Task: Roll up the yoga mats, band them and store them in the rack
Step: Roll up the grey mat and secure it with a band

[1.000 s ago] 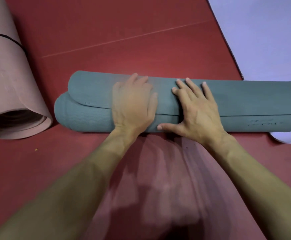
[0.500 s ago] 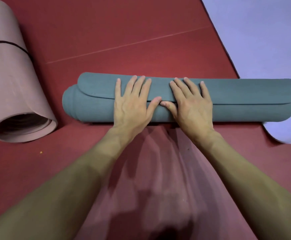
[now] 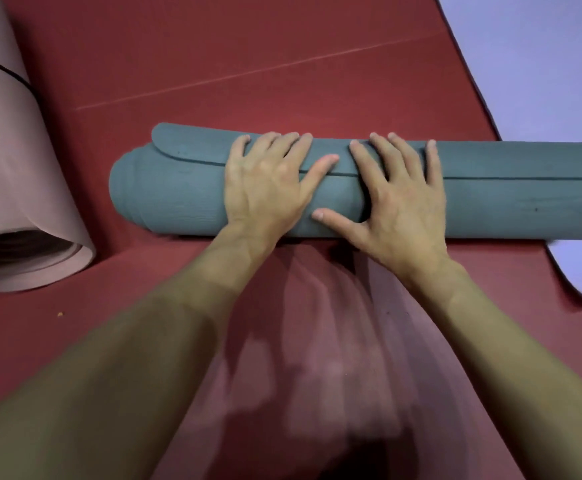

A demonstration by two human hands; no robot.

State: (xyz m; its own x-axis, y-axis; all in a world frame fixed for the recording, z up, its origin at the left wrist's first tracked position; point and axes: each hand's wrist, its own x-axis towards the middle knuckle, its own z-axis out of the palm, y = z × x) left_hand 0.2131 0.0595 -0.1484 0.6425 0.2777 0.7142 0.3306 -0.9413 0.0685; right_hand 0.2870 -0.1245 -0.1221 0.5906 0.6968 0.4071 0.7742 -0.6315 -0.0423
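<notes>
From the head view, we look down on a teal yoga mat [image 3: 511, 202], fully rolled and lying crosswise on the red floor [image 3: 248, 64]. Its left end shows stepped layers, and its right end runs out of the frame. The loose outer edge of the mat lies along the top of the roll as a dark seam.

Our left hand [image 3: 265, 188] lies flat on the middle of the roll, palm down. Its fingers are straight and spread across the seam, pressing on the mat, not curled around it. Our right hand [image 3: 400, 209] lies just beside it in the same way, fingers fanned over the top and thumb stretched out toward the left hand. Neither hand closes on anything.

To the left, apart from the teal roll, lies a pink rolled mat [image 3: 16, 161] with its open end facing us. A thin black band [image 3: 5, 69] circles it farther back. At the upper right a lavender mat [image 3: 542, 64] lies spread on the floor, and the right part of the teal roll rests over it.
</notes>
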